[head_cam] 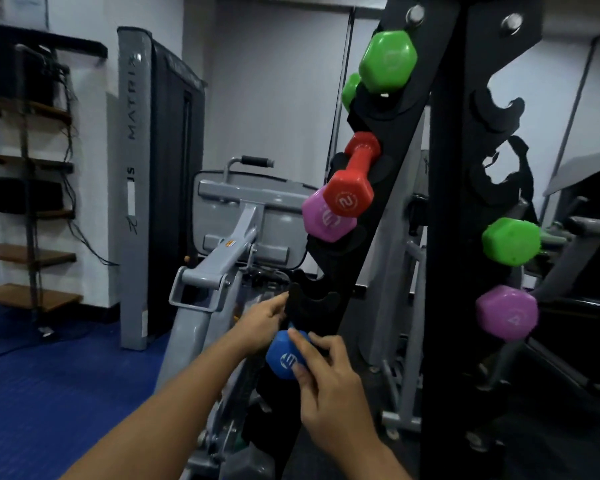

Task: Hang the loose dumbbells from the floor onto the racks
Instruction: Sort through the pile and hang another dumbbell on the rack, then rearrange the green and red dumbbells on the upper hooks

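A black upright rack (440, 209) fills the centre right. On its left side hang a green dumbbell (387, 62), a red dumbbell (352, 188) and a purple dumbbell (326, 220). Its right side holds another green dumbbell (510, 240) and a purple one (506, 313). Low on the left side is a blue dumbbell (283, 358). My right hand (329, 386) grips its near head with thumb and fingers. My left hand (262, 322) reaches behind the rack's hook at the far end of that dumbbell; its fingertips are hidden.
A grey exercise machine (229, 244) stands directly behind my hands. Empty hooks (499, 109) show on the rack's upper right. A shelf unit with cables (32, 168) stands at the far left on blue flooring (49, 375). A grey dumbbell head (250, 464) lies low by the rack base.
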`<state>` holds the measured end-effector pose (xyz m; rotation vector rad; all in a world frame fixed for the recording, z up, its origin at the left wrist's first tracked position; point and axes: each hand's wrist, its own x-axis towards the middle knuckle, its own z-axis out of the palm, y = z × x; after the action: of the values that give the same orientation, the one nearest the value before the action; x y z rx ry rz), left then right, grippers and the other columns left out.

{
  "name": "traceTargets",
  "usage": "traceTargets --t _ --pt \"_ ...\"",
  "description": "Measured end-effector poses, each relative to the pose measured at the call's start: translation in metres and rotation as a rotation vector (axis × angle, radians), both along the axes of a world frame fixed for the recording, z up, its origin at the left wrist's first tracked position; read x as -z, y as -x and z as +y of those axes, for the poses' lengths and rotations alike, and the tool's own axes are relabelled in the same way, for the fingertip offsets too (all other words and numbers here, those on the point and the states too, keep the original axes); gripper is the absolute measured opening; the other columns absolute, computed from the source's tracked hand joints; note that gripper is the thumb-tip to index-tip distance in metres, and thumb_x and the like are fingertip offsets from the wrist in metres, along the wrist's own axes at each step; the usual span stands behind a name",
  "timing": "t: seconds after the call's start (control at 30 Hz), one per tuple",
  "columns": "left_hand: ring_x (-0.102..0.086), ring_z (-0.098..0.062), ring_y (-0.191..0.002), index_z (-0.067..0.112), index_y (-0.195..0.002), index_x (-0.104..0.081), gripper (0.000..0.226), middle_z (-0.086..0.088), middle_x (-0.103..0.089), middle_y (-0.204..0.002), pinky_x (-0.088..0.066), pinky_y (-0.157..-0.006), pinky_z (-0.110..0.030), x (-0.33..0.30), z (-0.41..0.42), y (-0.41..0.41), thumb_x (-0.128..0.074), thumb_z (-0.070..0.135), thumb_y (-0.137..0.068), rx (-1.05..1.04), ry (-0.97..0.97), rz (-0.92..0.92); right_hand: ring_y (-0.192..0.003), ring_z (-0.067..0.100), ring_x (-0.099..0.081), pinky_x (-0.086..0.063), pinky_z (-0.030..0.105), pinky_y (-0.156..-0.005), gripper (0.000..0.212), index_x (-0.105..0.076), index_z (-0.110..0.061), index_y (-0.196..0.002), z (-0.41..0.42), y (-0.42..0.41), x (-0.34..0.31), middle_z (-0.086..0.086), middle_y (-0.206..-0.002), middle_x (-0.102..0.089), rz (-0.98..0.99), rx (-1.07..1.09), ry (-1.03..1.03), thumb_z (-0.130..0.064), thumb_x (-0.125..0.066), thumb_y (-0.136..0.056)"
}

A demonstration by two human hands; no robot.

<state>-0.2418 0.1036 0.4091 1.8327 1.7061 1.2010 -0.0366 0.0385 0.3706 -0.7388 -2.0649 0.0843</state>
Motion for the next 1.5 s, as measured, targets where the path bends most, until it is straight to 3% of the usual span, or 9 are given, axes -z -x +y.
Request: traceTargets --t 0.2,0.33,0.57,0.7,0.93,1.13,1.33,1.43,1.5 --pt "-0.063 -0.009 -0.123 0.049 -0.118 -0.069 0.031 0.011 -0.073 -0.126 -0.048 -0.100 -0.024 -0.024 -0.005 0.014 -0.050 0.026 -0.108 0.000 0.032 0.231 -0.119 0.002 -0.056 -0.048 0.017 -0.095 0.058 -0.019 -0.076 -0.144 -0.007 -0.009 -0.015 -0.027 -0.138 -0.032 -0.141 -0.026 0.109 -0.046 -0.047 -0.103" --pt "-0.057 -0.022 -0.134 0.033 -0.147 -0.057 0.038 -0.007 -0.066 -0.140 -0.041 -0.107 -0.025 -0.058 -0.020 0.018 -0.048 0.025 -0.110 -0.048 -0.040 0.234 -0.110 0.002 -0.059 -0.049 0.023 -0.100 0.056 -0.018 -0.085 -0.133 -0.006 -0.017 -0.042 -0.031 -0.137 -0.034 -0.206 -0.038 0.126 -0.056 -0.048 -0.096" --pt "-0.055 -0.017 -0.135 0.036 -0.148 -0.054 0.039 0.000 -0.063 -0.143 -0.039 -0.101 -0.021 -0.117 -0.041 0.022 -0.046 0.037 -0.109 -0.128 -0.167 0.227 -0.086 0.006 -0.065 -0.054 0.021 -0.082 0.046 -0.058 -0.045 -0.140 -0.014 -0.038 -0.093 -0.027 -0.121 -0.052 0.026 -0.068 0.103 -0.046 -0.061 -0.095" --pt "-0.052 -0.015 -0.139 0.040 -0.144 -0.058 0.039 0.005 -0.062 -0.145 -0.040 -0.112 -0.029 -0.149 -0.058 0.017 -0.045 0.047 -0.108 -0.121 -0.248 0.170 -0.085 0.008 -0.066 -0.052 0.015 -0.075 0.035 -0.069 -0.035 -0.129 -0.028 -0.052 -0.128 -0.020 -0.111 -0.061 0.159 -0.061 0.030 -0.032 -0.071 -0.094" --pt "-0.060 -0.013 -0.129 0.027 -0.143 -0.061 0.045 0.008 -0.065 -0.140 -0.044 -0.113 -0.036 -0.201 -0.084 -0.006 -0.044 0.048 -0.108 -0.117 -0.409 0.026 -0.091 0.011 -0.067 -0.056 0.019 -0.071 0.030 -0.070 -0.036 -0.123 -0.051 -0.067 -0.180 -0.016 -0.106 -0.062 0.316 -0.050 -0.065 -0.027 -0.073 -0.095" --pt "-0.058 -0.004 -0.122 0.024 -0.145 -0.060 0.044 0.007 -0.065 -0.137 -0.041 -0.103 -0.024 -0.244 -0.082 -0.036 -0.053 0.043 -0.106 -0.030 -0.506 0.006 -0.094 0.008 -0.066 -0.059 0.023 -0.073 0.037 -0.065 -0.033 -0.130 -0.058 -0.058 -0.211 -0.021 -0.110 -0.056 0.375 -0.050 -0.117 -0.033 -0.074 -0.094" --pt "-0.058 -0.008 -0.128 0.016 -0.152 -0.050 0.048 0.003 -0.061 -0.143 -0.045 -0.109 -0.025 -0.269 -0.069 -0.069 -0.055 0.032 -0.107 0.150 -0.449 -0.070 -0.100 0.002 -0.062 -0.054 0.021 -0.087 0.044 -0.061 -0.031 -0.136 -0.054 -0.041 -0.232 -0.018 -0.118 -0.055 0.288 0.014 -0.187 -0.035 -0.073 -0.094" --pt "-0.063 -0.009 -0.119 0.015 -0.147 -0.056 0.039 0.004 -0.067 -0.132 -0.048 -0.095 -0.014 -0.272 -0.065 -0.078 -0.054 0.022 -0.108 0.184 -0.420 -0.101 -0.105 0.001 -0.059 -0.050 0.021 -0.095 0.040 -0.063 -0.033 -0.135 -0.050 -0.038 -0.239 -0.015 -0.120 -0.058 0.228 0.049 -0.195 -0.032 -0.071 -0.096" --pt "-0.068 -0.015 -0.114 0.015 -0.138 -0.063 0.032 0.001 -0.072 -0.123 -0.053 -0.094 -0.022 -0.273 -0.060 -0.080 -0.053 0.018 -0.107 0.178 -0.395 -0.157 -0.108 0.001 -0.057 -0.046 0.016 -0.097 0.040 -0.063 -0.032 -0.135 -0.049 -0.039 -0.242 -0.015 -0.120 -0.061 0.184 0.064 -0.200 -0.031 -0.070 -0.096"
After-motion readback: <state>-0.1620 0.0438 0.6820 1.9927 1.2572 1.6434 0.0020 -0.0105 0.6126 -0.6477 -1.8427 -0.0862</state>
